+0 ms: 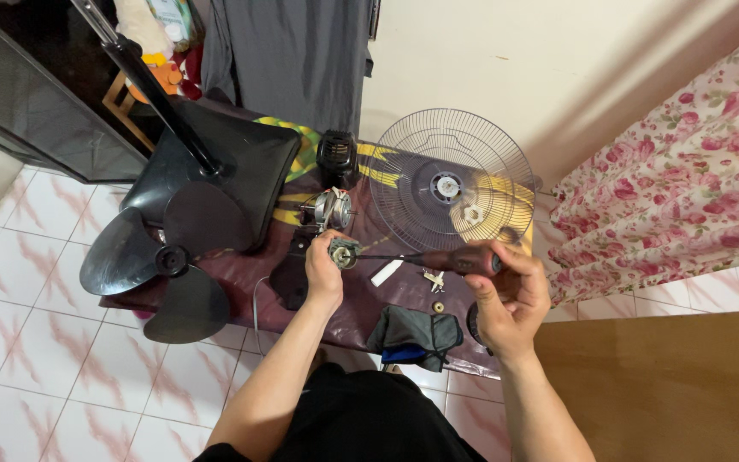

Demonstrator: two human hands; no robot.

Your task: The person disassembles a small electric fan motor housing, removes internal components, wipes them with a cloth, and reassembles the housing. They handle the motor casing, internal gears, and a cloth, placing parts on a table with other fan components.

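Free room: bare strip of dark mat (361, 295) betw. the two forearms, and open tiled floor (36, 359) at lower left. Obstacles: fan blade (160, 265) and black fan base (233, 162) crowd the left; motor (333, 210) sits just above left hand (325, 272); wire grille (451, 180) blocks upper right, above right hand (511, 299). Small screws (434, 279) and grey cloth (415, 335) clutter the near mat. Floral curtain (686, 188) walls off far right.
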